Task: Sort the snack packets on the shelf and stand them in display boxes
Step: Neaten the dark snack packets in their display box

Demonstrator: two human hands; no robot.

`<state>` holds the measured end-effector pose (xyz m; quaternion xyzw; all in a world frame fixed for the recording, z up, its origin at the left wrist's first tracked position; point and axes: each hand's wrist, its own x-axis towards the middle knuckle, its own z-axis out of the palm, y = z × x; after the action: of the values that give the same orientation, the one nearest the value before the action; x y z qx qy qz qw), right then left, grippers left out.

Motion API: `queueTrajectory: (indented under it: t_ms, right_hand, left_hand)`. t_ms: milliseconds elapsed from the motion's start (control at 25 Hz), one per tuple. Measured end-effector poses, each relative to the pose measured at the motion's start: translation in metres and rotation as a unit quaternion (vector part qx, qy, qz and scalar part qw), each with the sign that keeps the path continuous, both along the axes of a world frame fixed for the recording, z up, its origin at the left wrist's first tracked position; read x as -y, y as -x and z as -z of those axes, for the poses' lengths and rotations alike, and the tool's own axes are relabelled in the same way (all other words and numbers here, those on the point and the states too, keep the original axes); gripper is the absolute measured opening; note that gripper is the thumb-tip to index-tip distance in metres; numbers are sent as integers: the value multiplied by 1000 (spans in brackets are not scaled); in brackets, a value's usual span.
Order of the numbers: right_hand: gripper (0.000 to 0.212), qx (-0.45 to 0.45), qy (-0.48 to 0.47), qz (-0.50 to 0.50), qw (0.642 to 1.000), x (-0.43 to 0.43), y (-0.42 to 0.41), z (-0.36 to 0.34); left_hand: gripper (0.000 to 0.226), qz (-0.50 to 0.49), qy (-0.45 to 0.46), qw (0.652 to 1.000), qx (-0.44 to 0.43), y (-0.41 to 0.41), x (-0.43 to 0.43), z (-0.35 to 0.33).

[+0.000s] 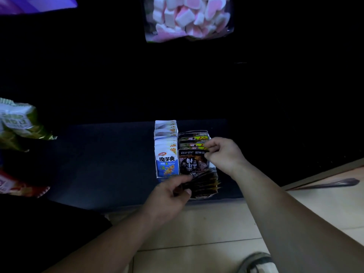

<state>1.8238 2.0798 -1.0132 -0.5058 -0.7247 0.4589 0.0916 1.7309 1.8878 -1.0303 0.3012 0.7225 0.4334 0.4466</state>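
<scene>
Two display boxes stand side by side on a dark low shelf (102, 158). The left box (166, 154) holds a row of upright blue-and-white packets. The right box (213, 166) holds several dark packets with yellow tags. My left hand (169, 192) grips a fanned stack of dark packets (202, 186) at the box's near end. My right hand (222, 152) pinches the top edge of an upright dark packet (194, 161) in that box, its print upside down.
A bag of pink-and-white marshmallows (189, 18) hangs above. Green (17, 123) and red (17, 184) snack bags show at the left edge, a purple bag (35, 3) at top left. Tiled floor (197, 229) lies below the shelf, with a shoe (258, 263) at the bottom right.
</scene>
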Motion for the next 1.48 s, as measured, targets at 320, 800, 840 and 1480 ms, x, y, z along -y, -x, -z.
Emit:
queueTrajectory:
  t_ms: [320,800,840,1480]
  right_hand:
    - [13,-67,-2,35,997,6,2,-10]
    - [13,-151,180,-21,972,9,-39,-35]
    - [13,-155,190,-24,969,9,-41,-35]
    - [8,-122,63,-36,990,13,-13,-40]
  left_hand:
    - [30,-8,7,1000,15,11,-7,-1]
    - [36,-28,-33,991,-124,22,-27,-3]
    - [25,-19,-37,988,-150,24,-27,-3]
    - [35,91,-99,896,-424,49,-42,-40]
